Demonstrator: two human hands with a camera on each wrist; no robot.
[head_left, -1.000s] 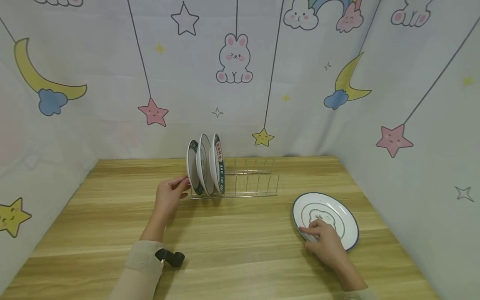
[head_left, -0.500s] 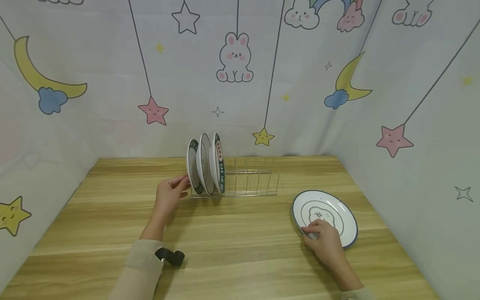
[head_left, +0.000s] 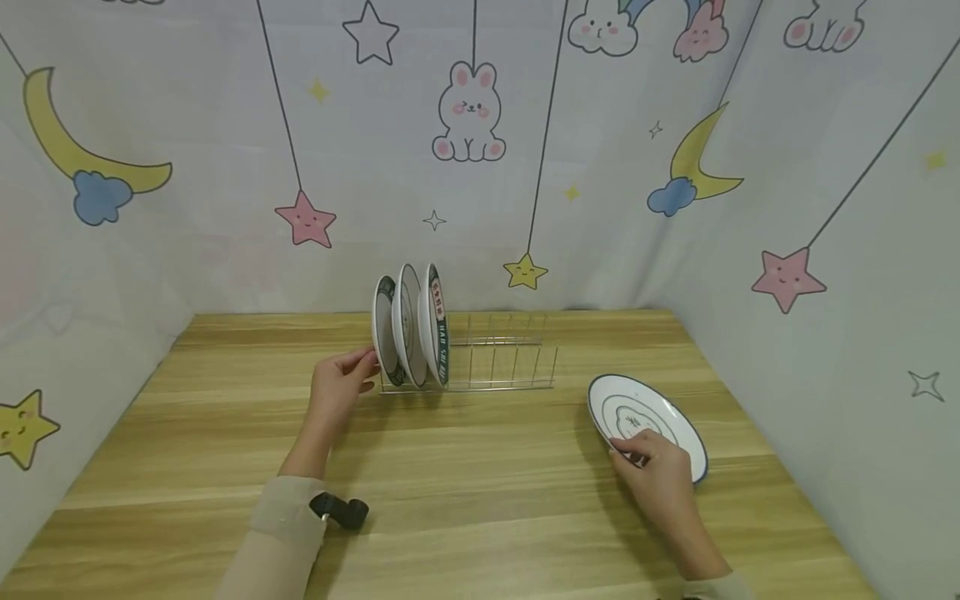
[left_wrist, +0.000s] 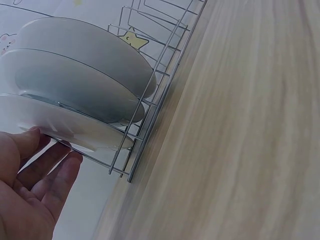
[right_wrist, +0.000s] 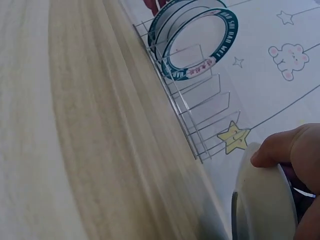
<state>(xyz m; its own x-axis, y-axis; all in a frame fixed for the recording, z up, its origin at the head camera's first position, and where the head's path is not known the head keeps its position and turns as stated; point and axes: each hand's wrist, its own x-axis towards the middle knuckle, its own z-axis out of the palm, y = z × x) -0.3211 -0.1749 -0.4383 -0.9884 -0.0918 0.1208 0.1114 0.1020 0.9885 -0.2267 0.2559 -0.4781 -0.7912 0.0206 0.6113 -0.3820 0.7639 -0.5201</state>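
Clearly, the right hand (head_left: pixel 654 477) is pinching the near-left rim of a blue-rimmed white plate (head_left: pixel 651 408), thumb against its pale underside and fingers over the ringed face. The left hand (head_left: pixel 337 392) grips an end wire of the silver wire dish rack (head_left: pixel 502 388); whether its thumb also touches the nearest dish, I cannot tell.

The plate tilts above the right side of the table (head_left: pixel 457 492), its near-left rim raised and a shadow beneath; whether its lower edge touches the wood is hidden. With such an edge hold, the weight hangs well off to one side, so I would keep the pinch firm, raise the plate slowly and let the wrist carry the turn. A loose thumb could let the rim pivot.

The left hand's grip on the rack seems well judged: such light wire would probably slide if knocked. Best to hold it without pushing on the dishes.

At the rack's left end stand a small dish (head_left: pixel 383 333), a middle dish (head_left: pixel 407 329) and a green-banded lettered dish (head_left: pixel 440 333), all upright and close together; dividers run on to their right. Any move that way would want the plate upright, edge-on between dividers, and apart from the lettered dish, lest the rims chip.
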